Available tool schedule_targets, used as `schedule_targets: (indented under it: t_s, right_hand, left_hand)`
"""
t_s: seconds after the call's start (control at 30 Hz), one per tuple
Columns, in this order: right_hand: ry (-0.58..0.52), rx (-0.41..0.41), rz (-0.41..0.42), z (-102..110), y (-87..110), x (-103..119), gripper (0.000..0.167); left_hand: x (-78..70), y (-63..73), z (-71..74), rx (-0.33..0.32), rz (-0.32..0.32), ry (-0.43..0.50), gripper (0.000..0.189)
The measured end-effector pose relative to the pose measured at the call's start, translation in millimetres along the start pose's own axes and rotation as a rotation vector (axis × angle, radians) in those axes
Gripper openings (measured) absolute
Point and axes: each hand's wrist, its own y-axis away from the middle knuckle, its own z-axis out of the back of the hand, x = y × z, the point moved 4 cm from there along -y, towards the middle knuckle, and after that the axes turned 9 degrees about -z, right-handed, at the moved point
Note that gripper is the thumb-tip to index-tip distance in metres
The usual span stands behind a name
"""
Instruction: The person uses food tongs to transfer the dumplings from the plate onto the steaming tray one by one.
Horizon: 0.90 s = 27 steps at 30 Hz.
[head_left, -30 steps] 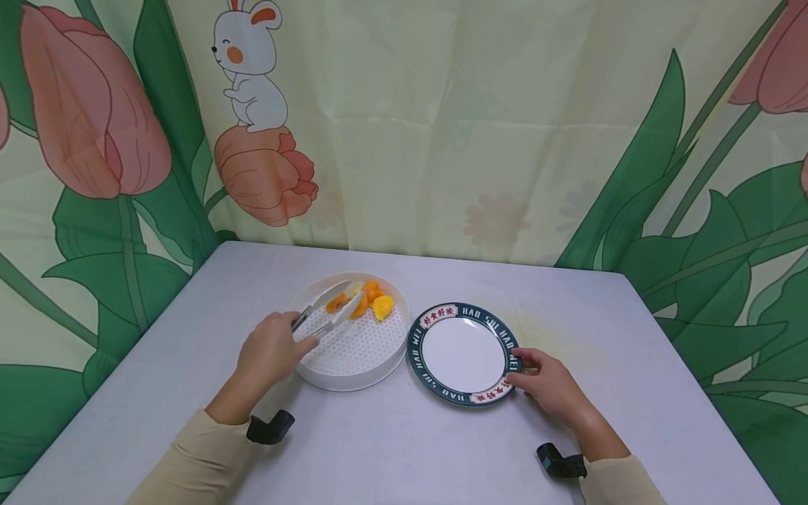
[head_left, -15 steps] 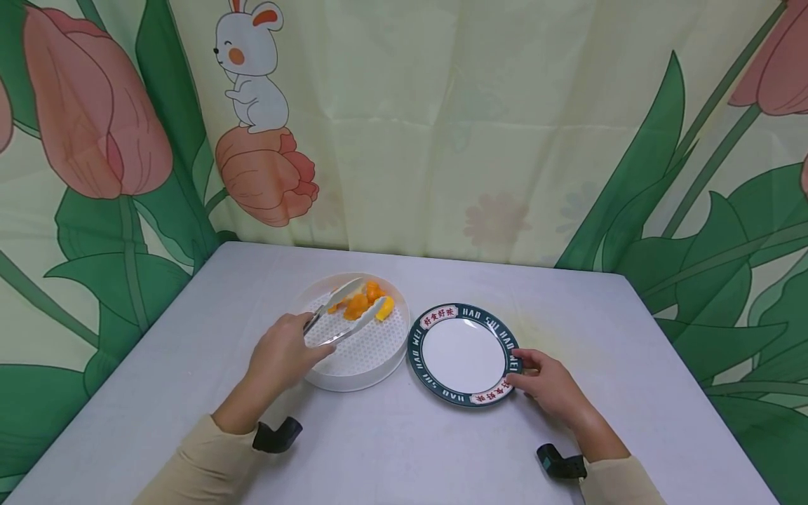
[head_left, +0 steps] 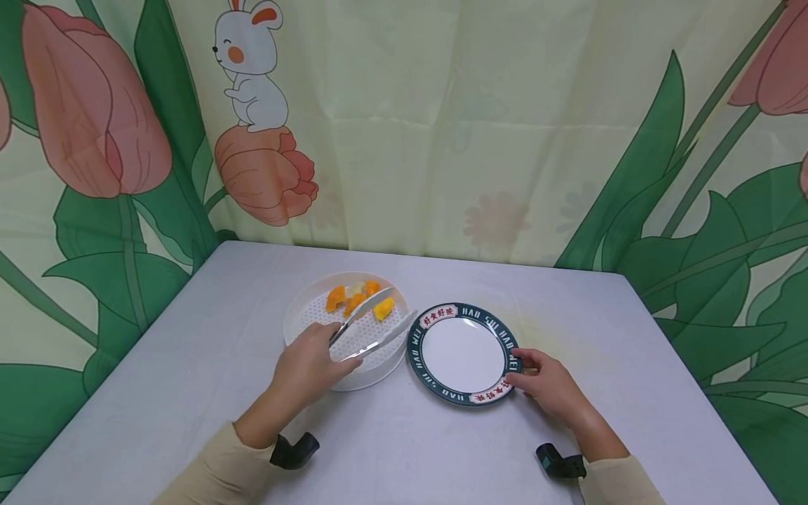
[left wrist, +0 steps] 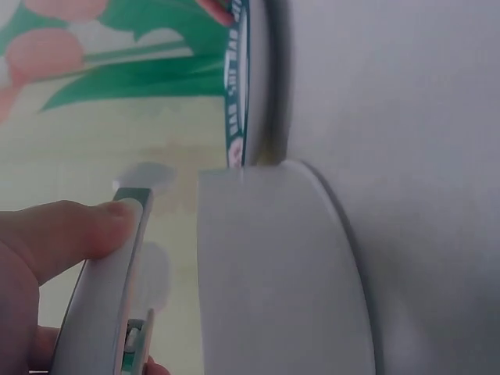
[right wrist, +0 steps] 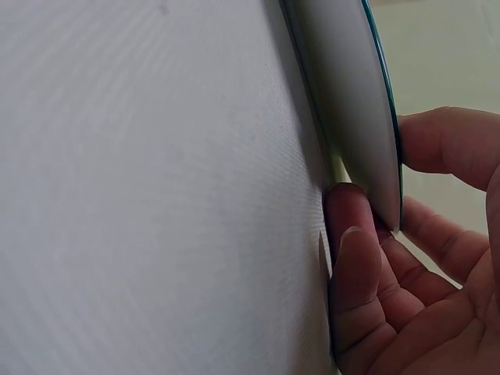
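Note:
My left hand [head_left: 306, 368] holds metal tongs [head_left: 379, 343] with pale tips, their arms spread and nothing between them. The tongs reach over a round white tray [head_left: 362, 382] with a perforated floor. Several small orange pieces [head_left: 336, 299] and a yellow piece [head_left: 383, 308] lie toward its far side; a pale one sits among them. In the left wrist view, the thumb presses on a tong arm [left wrist: 101, 297] beside the tray's wall [left wrist: 273, 266]. My right hand [head_left: 549, 386] pinches the right rim of a white plate [head_left: 463, 358] with a dark green lettered border, fingers under its edge [right wrist: 344, 78].
A white-covered table [head_left: 410, 456] carries the tray and, just right of it, the plate. Behind hangs a curtain [head_left: 391, 140] printed with tulips and a rabbit. A black camera [head_left: 295, 451] sits on the left wrist, another [head_left: 558, 463] on the right.
My left hand has moved right with the tongs, from over the orange pieces to the tray's right side, where the tips come near the plate. The right hand and plate have stayed still.

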Motion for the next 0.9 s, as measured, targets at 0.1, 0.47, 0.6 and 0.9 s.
schedule_targets:
  t_s: [0.1,0.47,0.6,0.9]
  right_hand:
    - [0.000,0.001,-0.004,0.0,-0.2,0.5,0.062]
    - [-0.004,0.003,0.004,0.2,-1.0,1.8,0.062]
    - [-0.008,0.006,0.004,0.2,-1.5,0.7,0.062]
    - [-0.005,0.003,0.006,-0.1,-2.2,-1.2,0.062]
  left_hand:
    - [-5.7,0.6,-4.5,0.019,-0.004,0.022,0.069]
    - [-23.6,4.5,-20.1,0.060,-0.039,0.147,0.067]
    - [-29.5,7.9,-21.6,0.071,-0.060,0.186,0.066]
    - [-38.5,13.4,-28.6,0.088,-0.134,0.117,0.063]
